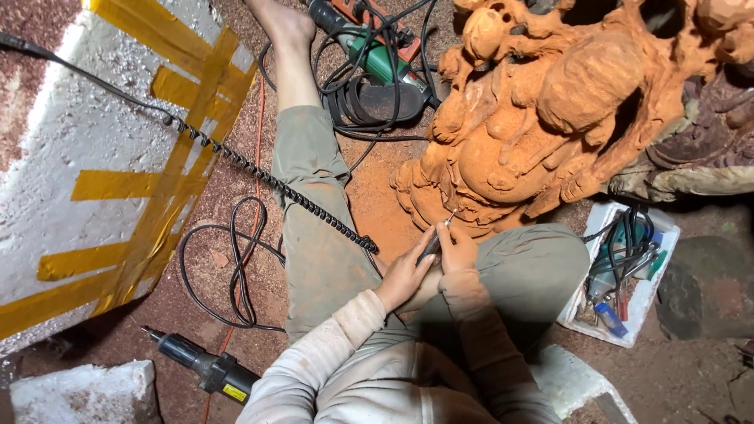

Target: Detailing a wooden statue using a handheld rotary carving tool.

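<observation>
We are gripping the slim, light, stiff rotary handpiece [437, 239] near its tip with both hands, left hand [404, 275] and right hand [458, 253], at the base of the heavy orange wood carving [550, 102].

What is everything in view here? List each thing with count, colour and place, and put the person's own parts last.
wood carving: one, orange-brown, upper right on the floor
rotary tool handpiece: one, dark with a thin metal bit, tip at the carving's base
coiled flexible shaft: one, black, running from upper left to the hands
power tool: one, green and black, top centre among black cables
handheld tool: one, black with a yellow label, lower left
foam slab: one, white with yellow tape strips, left
tray of tools: one, white, right
sawdust floor: reddish, throughout
left hand: one, gripping the handpiece
right hand: one, pinching it near the bit
</observation>
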